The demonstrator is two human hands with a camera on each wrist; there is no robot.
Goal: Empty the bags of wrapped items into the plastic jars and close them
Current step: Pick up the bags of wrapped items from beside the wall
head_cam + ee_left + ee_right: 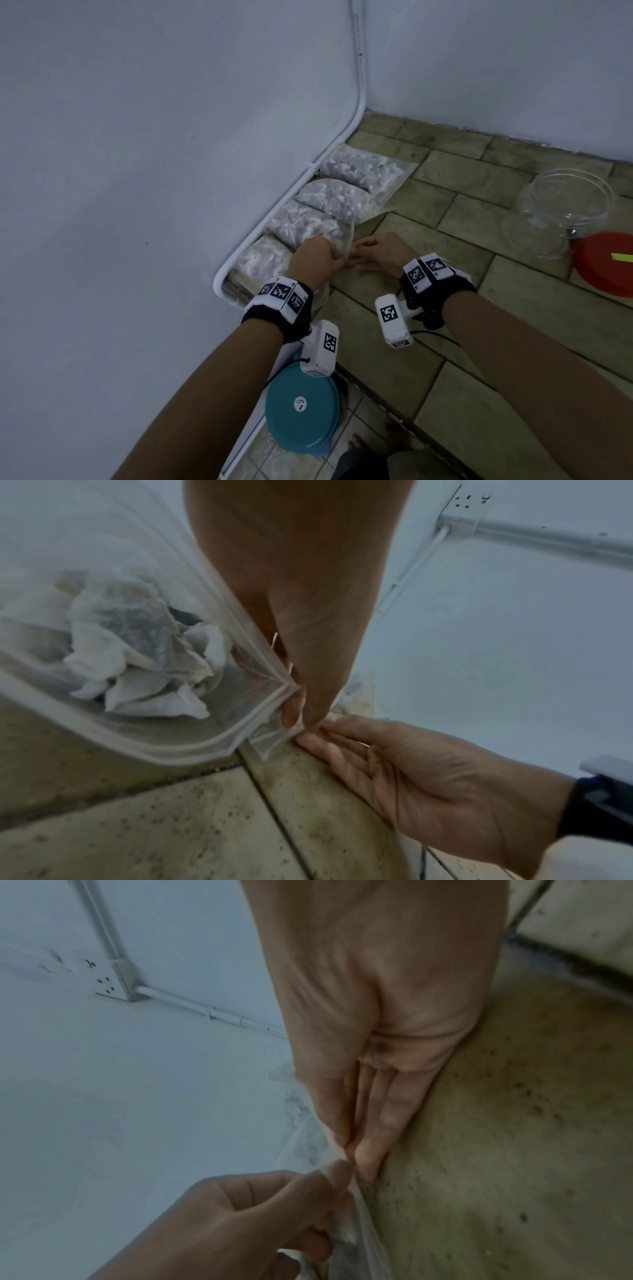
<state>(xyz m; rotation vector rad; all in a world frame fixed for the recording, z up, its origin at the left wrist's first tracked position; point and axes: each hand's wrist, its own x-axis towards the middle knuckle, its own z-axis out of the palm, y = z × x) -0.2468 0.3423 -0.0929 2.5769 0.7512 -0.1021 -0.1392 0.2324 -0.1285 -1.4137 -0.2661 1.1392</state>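
Hands meet at the mouth of a clear zip bag (337,236) of white wrapped items (143,653), held just above the tiled counter (455,219) beside the wall. The left hand (317,258) has its fingers (329,1180) curled and clamped on the bag's top edge, pinching it near the corner. The right hand (383,251) reaches in from the other side, its fingers (329,744) held together and nearly straight, tips touching the same corner of the bag; whether they pinch the plastic I cannot tell. Three more filled bags (329,198) lie in a row along the wall behind. An open clear plastic jar (565,209) stands well apart to the right, with a red lid (606,263) just beside it. A teal lid (301,411) shows below the left wrist.
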